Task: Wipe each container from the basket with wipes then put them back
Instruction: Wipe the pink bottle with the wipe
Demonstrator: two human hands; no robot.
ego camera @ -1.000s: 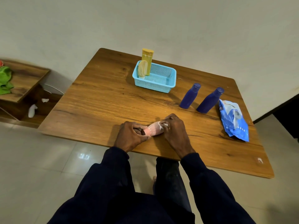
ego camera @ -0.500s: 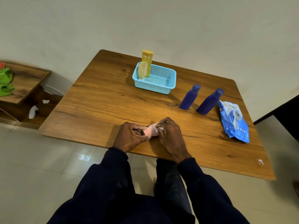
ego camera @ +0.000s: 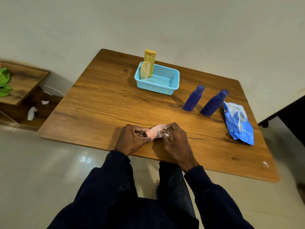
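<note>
A small pink container [ego camera: 154,133] lies near the table's front edge. My left hand [ego camera: 132,139] grips its left end, fingers curled round it. My right hand [ego camera: 175,138] pinches a white wipe [ego camera: 162,132] against the container's right side. The light blue basket [ego camera: 175,78] stands at the back of the table and holds a tall yellow bottle [ego camera: 149,61] and a pale yellow tube [ego camera: 144,71], both upright at its left end. Two dark blue bottles [ego camera: 194,98] [ego camera: 214,103] stand on the table right of the basket.
A blue wipes pack [ego camera: 238,123] lies open at the table's right edge. The wooden table [ego camera: 102,103] stands against a pale wall. A low wooden shelf [ego camera: 24,83] with a green cloth [ego camera: 4,81] is at the left, white scraps under it.
My right hand with the wipe has slid back and forth along the pink container, covering more of it half a second ago, then easing right. My left hand has held the container still.
</note>
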